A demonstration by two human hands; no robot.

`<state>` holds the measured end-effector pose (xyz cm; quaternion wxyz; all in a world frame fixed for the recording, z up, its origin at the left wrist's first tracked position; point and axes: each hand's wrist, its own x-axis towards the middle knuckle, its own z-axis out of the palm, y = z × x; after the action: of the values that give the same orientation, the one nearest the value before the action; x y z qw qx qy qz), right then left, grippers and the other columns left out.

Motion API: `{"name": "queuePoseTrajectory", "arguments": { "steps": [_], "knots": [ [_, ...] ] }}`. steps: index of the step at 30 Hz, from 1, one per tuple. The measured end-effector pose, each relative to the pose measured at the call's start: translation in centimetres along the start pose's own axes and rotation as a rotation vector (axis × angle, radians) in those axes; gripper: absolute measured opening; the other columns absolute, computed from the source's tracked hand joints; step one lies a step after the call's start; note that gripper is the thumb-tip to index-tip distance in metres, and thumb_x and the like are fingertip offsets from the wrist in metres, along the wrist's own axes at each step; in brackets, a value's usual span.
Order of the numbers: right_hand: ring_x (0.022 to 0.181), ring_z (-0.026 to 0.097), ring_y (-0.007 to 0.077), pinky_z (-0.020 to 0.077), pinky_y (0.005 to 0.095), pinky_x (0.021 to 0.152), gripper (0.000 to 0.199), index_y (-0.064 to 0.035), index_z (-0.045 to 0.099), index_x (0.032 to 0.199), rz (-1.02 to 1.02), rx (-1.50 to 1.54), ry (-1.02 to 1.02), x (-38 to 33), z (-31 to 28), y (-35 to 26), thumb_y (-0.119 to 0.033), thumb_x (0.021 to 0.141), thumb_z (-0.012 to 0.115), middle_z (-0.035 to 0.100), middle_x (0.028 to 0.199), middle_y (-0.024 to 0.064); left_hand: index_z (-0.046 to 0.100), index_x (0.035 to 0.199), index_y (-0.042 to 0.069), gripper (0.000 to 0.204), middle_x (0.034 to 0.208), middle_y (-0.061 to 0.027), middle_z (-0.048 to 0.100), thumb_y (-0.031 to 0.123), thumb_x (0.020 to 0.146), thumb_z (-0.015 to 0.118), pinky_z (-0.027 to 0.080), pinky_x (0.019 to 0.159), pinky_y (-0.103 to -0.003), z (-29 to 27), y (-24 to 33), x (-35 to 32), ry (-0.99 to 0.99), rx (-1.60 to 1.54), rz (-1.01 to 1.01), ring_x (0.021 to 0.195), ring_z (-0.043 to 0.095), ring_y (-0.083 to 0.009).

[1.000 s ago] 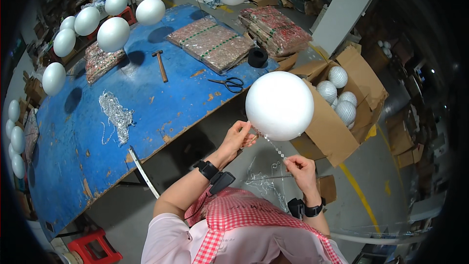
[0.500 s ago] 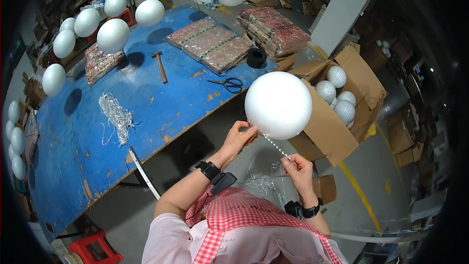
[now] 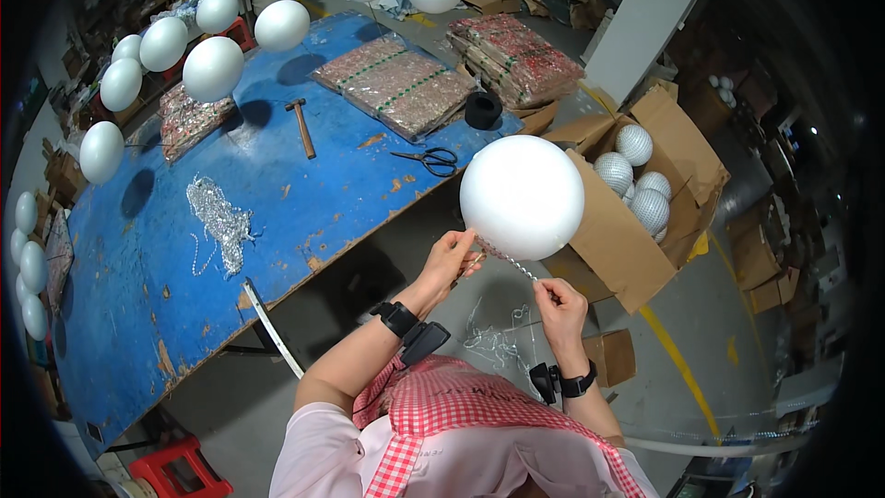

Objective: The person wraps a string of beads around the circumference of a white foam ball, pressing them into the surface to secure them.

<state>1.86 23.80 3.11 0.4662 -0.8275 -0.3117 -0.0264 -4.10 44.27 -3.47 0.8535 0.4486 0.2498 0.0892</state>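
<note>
A large smooth white ball (image 3: 522, 195) is in front of me, beyond the table's near edge. My left hand (image 3: 449, 260) is closed at its lower left side, fingertips pinching one end of a silver beaded strip (image 3: 518, 266). Whether those fingers also grip a support under the ball, I cannot tell. The strip slants along the ball's lower side to my right hand (image 3: 560, 306), which pinches it between thumb and fingers. Below, thin silver strands (image 3: 498, 343) dangle between my forearms.
The worn blue table (image 3: 304, 194) bears a silver bead bundle (image 3: 219, 221), a hammer (image 3: 301, 128), scissors (image 3: 431, 161), black tape (image 3: 483, 110) and wrapped packs (image 3: 396, 85). White balls (image 3: 214, 69) stand around its far edges. At right, a cardboard box (image 3: 622, 240) holds silver-patterned balls (image 3: 651, 209).
My right hand has moved slightly up and left, nearer the ball, with the beaded strip. The white ball and my left hand have shifted a little left.
</note>
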Motion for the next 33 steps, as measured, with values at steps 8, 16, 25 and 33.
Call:
{"name": "queuePoseTrajectory", "arguments": {
  "steps": [8,16,25,33],
  "knots": [
    [0.054,0.052,0.0087,0.0399,0.0244,0.051,0.013,-0.0018,0.066,0.08,0.095,0.033,-0.023,0.8,1.7,2.4,-0.014,0.082,0.067,0.058,0.062,0.0056,0.051,0.108,0.005,0.045,0.088,-0.0076,0.063,0.048,0.094,0.048,0.047,0.065,-0.022,-0.2,0.5,0.1,-0.032,-0.049,-0.087,0.074,0.058,-0.0111],
    [0.051,0.054,0.0134,0.0408,0.03,0.05,0.012,-0.0026,0.064,0.087,-0.061,-0.438,-0.209,1.1,1.8,6.3,-0.012,0.081,0.062,0.059,0.059,0.0099,0.053,0.103,0.0,0.045,0.088,-0.006,0.06,0.042,0.089,0.061,0.043,0.063,-0.022,1.1,0.1,0.1,0.001,0.348,0.081,0.071,0.053,-0.0098],
    [0.054,0.049,0.0022,0.0346,0.0192,0.048,0.015,0.0008,0.065,0.082,0.362,0.456,-0.296,0.5,-1.5,2.5,-0.013,0.086,0.066,0.056,0.06,-0.0053,0.047,0.11,0.0,0.047,0.091,-0.0062,0.06,0.039,0.088,0.063,0.046,0.062,-0.022,0.4,-0.6,1.2,0.013,0.146,-0.042,0.072,0.056,-0.0118],
    [0.056,0.047,0.0022,0.0361,0.019,0.05,0.011,0.0018,0.067,0.08,0.185,0.304,-0.176,-0.2,-1.8,0.5,-0.009,0.082,0.068,0.057,0.061,-0.0036,0.043,0.115,0.006,0.051,0.097,-0.007,0.057,0.042,0.086,0.065,0.048,0.064,-0.023,0.1,0.5,0.4,-0.038,0.007,-0.095,0.076,0.059,-0.0139]
  ]
}}
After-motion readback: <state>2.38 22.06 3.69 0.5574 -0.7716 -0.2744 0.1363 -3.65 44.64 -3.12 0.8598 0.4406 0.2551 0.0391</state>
